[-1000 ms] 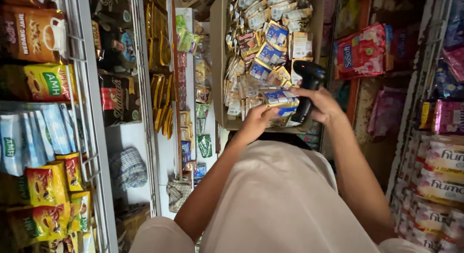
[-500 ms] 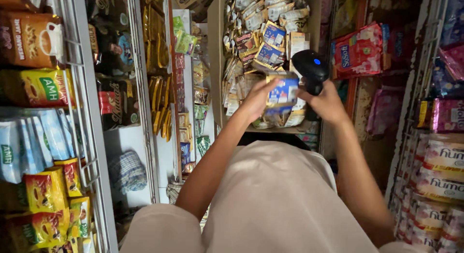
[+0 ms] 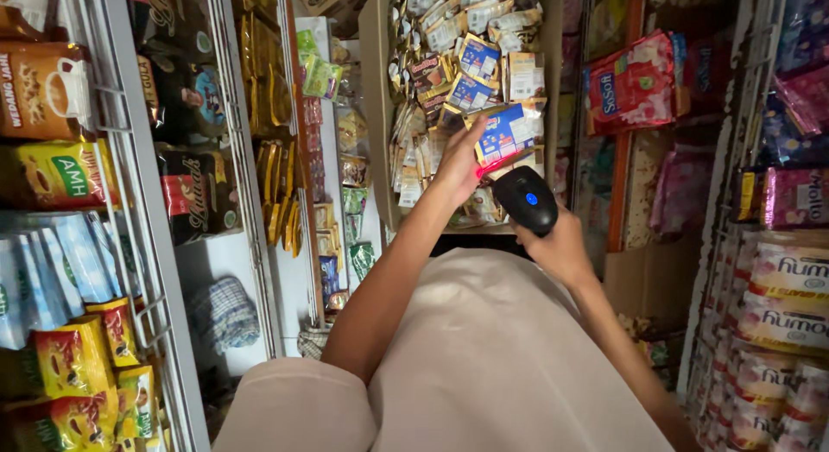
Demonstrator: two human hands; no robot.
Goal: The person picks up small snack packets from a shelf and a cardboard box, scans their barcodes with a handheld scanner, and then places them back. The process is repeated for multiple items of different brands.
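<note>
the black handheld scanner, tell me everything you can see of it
The scanner is a black, rounded, matte plastic unit with a small blue light glowing on its top. The right hand grips it from below, head tilted up and left towards a blue and white packet that the left hand holds up. A red glow falls on the packet's lower edge. Its handle is hidden in the hand. It sits in front of a cardboard box of sachets.
</note>
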